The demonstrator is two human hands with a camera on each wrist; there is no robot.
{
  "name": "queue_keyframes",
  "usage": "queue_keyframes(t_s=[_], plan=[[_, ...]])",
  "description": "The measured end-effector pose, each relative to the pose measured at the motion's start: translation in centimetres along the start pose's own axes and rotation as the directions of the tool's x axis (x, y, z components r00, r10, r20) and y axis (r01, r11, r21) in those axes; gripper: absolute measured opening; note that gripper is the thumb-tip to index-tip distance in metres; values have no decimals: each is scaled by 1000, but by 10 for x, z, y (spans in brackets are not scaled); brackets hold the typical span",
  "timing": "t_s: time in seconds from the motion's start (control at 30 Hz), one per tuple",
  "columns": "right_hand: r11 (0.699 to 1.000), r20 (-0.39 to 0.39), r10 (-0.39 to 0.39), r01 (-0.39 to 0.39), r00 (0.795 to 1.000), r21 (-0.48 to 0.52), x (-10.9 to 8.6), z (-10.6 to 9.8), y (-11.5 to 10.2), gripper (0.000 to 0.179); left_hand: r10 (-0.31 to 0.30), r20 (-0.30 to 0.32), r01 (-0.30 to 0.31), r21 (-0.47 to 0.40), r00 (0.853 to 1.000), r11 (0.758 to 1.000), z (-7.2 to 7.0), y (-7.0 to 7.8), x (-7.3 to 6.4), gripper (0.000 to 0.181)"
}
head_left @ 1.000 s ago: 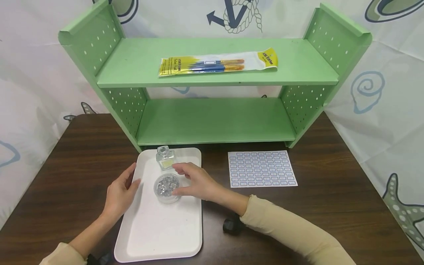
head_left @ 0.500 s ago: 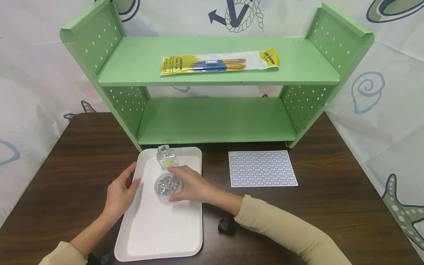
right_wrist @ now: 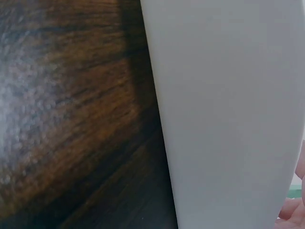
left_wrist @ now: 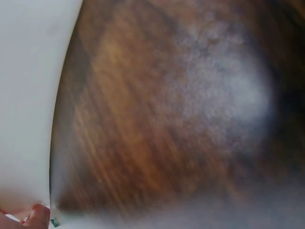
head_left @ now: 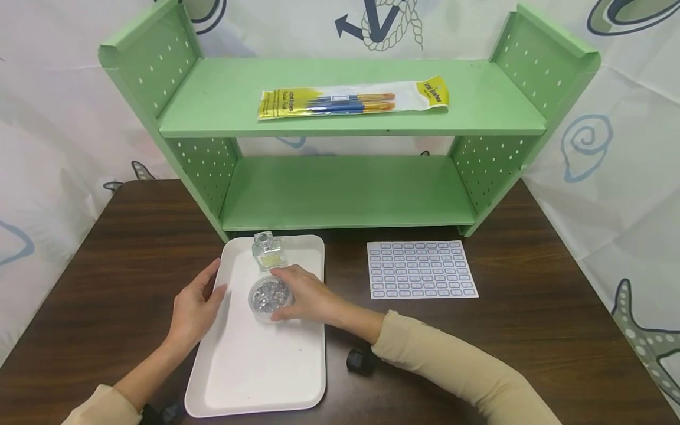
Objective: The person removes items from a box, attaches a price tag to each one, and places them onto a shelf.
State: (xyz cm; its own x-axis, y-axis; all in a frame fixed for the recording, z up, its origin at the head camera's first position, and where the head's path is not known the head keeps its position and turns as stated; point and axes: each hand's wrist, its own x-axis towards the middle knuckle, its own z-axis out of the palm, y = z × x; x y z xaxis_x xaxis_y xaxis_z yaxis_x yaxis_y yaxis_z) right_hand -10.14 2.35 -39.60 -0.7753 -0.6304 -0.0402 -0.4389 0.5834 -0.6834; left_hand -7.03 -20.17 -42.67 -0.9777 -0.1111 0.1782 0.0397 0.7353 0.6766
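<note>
In the head view, my right hand (head_left: pixel 305 298) grips a round clear container (head_left: pixel 270 298) of small shiny silver pieces, thumb on its near side and fingers on its far side. The container is over the upper half of a white tray (head_left: pixel 255 378). Just behind it on the tray stands a small clear glass bottle (head_left: pixel 268 252) with a yellowish label. My left hand (head_left: pixel 193 313) holds the tray's left rim, its thumb reaching over the edge. Only fingertips show at the frame corners in both wrist views, beside the pale tray and dark wood.
A green two-tier shelf (head_left: pixel 347 192) stands behind the tray, with a packet of artist brushes (head_left: pixel 350 100) on its upper board. To the tray's right, a sheet of small blue-bordered labels (head_left: pixel 422 270) lies on the dark wooden table (head_left: pixel 531 330).
My right hand has come in around the round container, its thumb and fingers closing on the sides. My left hand stays at the tray's rim.
</note>
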Motion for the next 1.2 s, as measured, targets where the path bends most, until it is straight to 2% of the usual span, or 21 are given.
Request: queue_keyframes(t_s=[0.53,0.73,0.9,1.07,1.2], plan=[[1000,-40,-24,23,999,-7,0,0,2,74,-23,31,23,-1,999,1000,-2,3,0,49],[998,-87,-24,29,996,57,-6,-6,3,71,-21,25,21,4,999,1000,-1,3,0,49],[990,-108,10,6,994,141,-14,-19,1,71,-20,21,20,2,1000,1000,-1,2,-1,49],[975,-139,-12,42,990,217,-29,-38,2,69,-20,26,20,-6,999,1000,0,2,-1,50],[978,-212,-27,70,977,198,-47,-56,8,70,-20,26,20,-2,999,1000,-1,2,-1,50]])
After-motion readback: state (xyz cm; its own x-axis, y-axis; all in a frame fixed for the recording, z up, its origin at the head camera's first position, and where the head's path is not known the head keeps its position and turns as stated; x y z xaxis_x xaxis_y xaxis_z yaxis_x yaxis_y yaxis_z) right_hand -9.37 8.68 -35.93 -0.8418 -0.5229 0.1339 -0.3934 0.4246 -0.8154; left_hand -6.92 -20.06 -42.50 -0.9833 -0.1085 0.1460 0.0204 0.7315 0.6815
